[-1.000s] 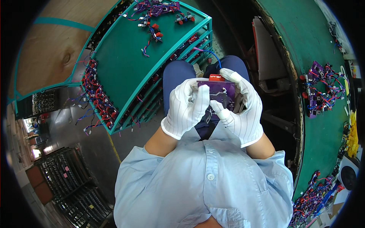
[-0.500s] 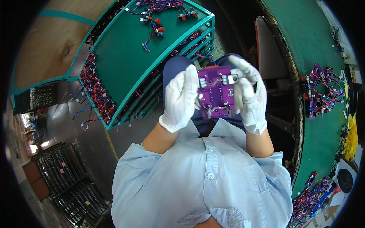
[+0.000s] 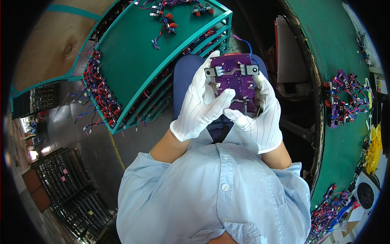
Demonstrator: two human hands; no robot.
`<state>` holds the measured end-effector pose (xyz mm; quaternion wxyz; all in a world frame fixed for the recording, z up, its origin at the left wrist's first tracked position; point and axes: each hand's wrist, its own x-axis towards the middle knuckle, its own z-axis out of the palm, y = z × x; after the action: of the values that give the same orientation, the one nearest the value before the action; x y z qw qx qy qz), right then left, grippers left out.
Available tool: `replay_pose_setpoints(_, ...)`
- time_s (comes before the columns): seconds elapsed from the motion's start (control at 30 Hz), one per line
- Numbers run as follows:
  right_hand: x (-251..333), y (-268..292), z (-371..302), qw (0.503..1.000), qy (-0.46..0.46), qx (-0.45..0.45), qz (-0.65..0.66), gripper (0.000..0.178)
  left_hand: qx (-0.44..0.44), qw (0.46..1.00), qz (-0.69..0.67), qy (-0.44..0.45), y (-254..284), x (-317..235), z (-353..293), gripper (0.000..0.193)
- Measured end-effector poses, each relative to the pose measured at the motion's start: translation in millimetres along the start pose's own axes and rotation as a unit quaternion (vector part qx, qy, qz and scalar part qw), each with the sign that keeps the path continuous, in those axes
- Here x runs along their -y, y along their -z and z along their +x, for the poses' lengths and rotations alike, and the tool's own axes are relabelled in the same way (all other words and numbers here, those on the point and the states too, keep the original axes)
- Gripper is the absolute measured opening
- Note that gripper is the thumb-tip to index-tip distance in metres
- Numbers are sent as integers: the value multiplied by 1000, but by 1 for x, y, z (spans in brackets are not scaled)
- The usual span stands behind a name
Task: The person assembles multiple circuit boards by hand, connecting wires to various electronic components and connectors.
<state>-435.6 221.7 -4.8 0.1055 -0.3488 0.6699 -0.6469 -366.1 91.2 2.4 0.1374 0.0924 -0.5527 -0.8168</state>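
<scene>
Head view: purple circuit board [image 3: 237, 83] held above the lap, between both gloved hands. Left hand [image 3: 202, 103] grips its left edge, thumb pressed across the face; right hand [image 3: 260, 116] clasps its right edge. Green rack [image 3: 138, 61] far left.

green tiered rack [image 3: 134, 53] | wired boards on green bench [image 3: 345, 99] | dark floor trays [image 3: 65, 187]

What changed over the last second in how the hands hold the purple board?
The purple circuit board was turned over: a second ago a red part showed on top, now its flat soldered face shows. The left hand and right hand kept hold throughout, thumbs now on that face. The green rack stayed put.
</scene>
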Motion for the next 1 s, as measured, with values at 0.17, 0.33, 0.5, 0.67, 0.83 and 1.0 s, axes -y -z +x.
replay_pose_setpoints(0.17, -2, 1, -4, 1000, 13, -6, 25, 81, 58, 996, 8, -64, 5, 3, -1, 85)
replay_pose_setpoints(0.33, 1, 4, -3, 965, -123, -25, 230, 65, 34, 998, 12, -50, -1, -2, -2, 80)
replay_pose_setpoints(0.5, -3, 6, -2, 900, -221, -33, 375, 54, -1, 1000, -22, -15, -7, -8, -5, 70)
replay_pose_setpoints(0.67, 3, 1, 1, 858, -266, -95, 430, 44, -24, 995, -91, 11, -5, -5, -7, 64)
replay_pose_setpoints(0.83, -7, 2, -4, 863, -246, -60, 437, 40, -25, 986, -162, 31, -2, -4, -8, 52)
replay_pose_setpoints(1.0, -35, -5, -12, 821, -228, -41, 522, 49, -35, 986, -164, 9, 10, 14, -8, 51)
